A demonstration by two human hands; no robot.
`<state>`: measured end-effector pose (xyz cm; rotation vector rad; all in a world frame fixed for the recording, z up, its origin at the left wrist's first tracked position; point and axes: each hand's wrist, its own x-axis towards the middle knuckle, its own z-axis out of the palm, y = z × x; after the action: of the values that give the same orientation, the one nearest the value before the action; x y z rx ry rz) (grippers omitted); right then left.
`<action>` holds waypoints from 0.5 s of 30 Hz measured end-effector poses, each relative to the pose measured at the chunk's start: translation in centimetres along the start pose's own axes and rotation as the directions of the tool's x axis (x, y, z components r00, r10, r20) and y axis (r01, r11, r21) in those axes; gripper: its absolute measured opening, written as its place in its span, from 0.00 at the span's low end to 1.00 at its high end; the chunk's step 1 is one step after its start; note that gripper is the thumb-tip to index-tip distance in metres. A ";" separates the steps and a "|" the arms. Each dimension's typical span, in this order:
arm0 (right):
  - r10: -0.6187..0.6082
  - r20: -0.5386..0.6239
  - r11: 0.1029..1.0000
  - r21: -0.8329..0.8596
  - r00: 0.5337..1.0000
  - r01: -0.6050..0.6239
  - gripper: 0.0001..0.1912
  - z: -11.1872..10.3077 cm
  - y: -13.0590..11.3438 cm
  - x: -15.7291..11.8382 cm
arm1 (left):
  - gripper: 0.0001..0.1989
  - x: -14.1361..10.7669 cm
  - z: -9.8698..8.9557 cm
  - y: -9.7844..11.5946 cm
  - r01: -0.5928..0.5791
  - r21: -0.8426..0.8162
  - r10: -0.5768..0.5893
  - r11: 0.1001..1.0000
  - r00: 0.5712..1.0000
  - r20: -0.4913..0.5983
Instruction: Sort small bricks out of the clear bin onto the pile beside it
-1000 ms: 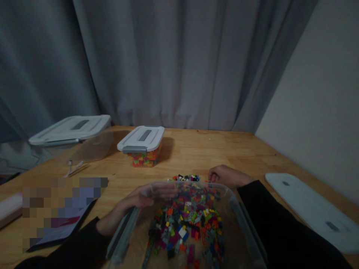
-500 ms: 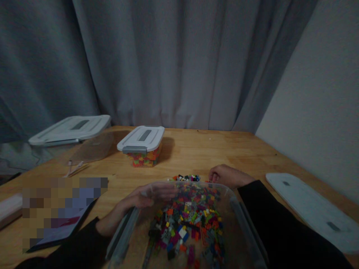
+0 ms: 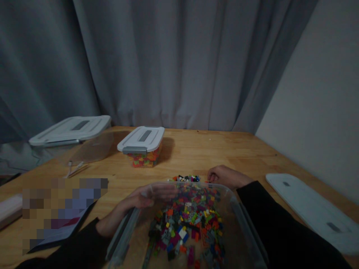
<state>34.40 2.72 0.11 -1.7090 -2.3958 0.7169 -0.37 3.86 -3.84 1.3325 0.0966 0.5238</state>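
Observation:
A clear plastic bin (image 3: 228,192) stands right in front of me, its floor strewn with small multicoloured building bricks (image 3: 183,220). My left hand (image 3: 147,194) lies along the bin's far left corner, fingers stretched out and partly seen through the clear wall; whether it touches the plastic I cannot tell. Beyond the far rim, my right hand (image 3: 220,175) rests low over the table with its fingers curled together. What the fingertips hold, if anything, is hidden. Beside them is a small heap of loose bricks (image 3: 185,178), white, black, yellow and other colours.
A lidded box (image 3: 144,140) of orange and red pieces stands further back. Left of it is a larger clear box with a white lid (image 3: 75,129). A tablet (image 3: 67,229) with a blurred screen lies left, near a white cable (image 3: 74,170). Another white lid (image 3: 311,209) lies right.
My right hand has shifted very slightly left, toward the small heap. My left hand and the bin stay where they were.

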 end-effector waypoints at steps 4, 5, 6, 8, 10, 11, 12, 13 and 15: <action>-0.015 -0.001 1.000 0.027 1.000 0.015 0.11 0.5 0.8 0.3 | 0.29 -0.4 2.3 0.8 -0.027 -0.049 0.023 0.998 0.995 -0.094; -0.012 -0.003 0.999 0.033 1.000 0.012 0.11 0.5 0.8 0.3 | 0.29 -0.5 3.0 1.2 -0.004 -0.053 -0.003 0.999 0.991 -0.137; -0.011 -0.006 0.999 0.034 1.000 0.011 0.11 0.4 0.7 0.2 | 0.28 -0.5 3.5 1.5 0.015 -0.048 -0.023 0.999 0.985 -0.174; -0.013 -0.019 1.000 0.028 1.000 0.013 0.11 0.1 0.2 0.0 | 0.27 -0.5 3.7 1.7 0.035 -0.033 -0.041 0.999 0.980 -0.194; -0.011 -0.028 1.000 0.018 1.000 0.012 0.10 -0.3 -0.3 -0.3 | 0.27 -0.3 2.8 1.5 0.006 -0.026 -0.010 1.000 0.991 -0.131; -0.013 -0.033 1.000 0.010 0.999 0.014 0.10 -0.5 -0.5 -0.4 | 0.28 -0.2 2.2 1.2 0.028 -0.011 -0.029 1.000 0.996 -0.080; -0.016 -0.040 1.000 0.004 0.999 0.016 0.10 -0.7 -0.7 -0.6 | 0.29 -0.1 1.7 1.0 0.035 -0.006 -0.035 0.999 0.996 -0.086; -0.019 -0.049 1.000 0.000 0.999 0.019 0.10 -0.9 -0.9 -0.6 | 0.29 0.0 1.3 0.8 0.046 -0.012 -0.047 0.999 0.995 -0.092; -0.031 -0.069 1.000 -0.001 0.997 0.031 0.10 -1.1 -1.0 -0.8 | 0.28 0.1 0.9 0.6 0.052 -0.069 -0.063 0.996 0.986 -0.155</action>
<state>34.24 2.12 1.66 -1.6639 -2.3705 0.6426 -0.12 3.21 -2.97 1.2210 0.2458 0.5782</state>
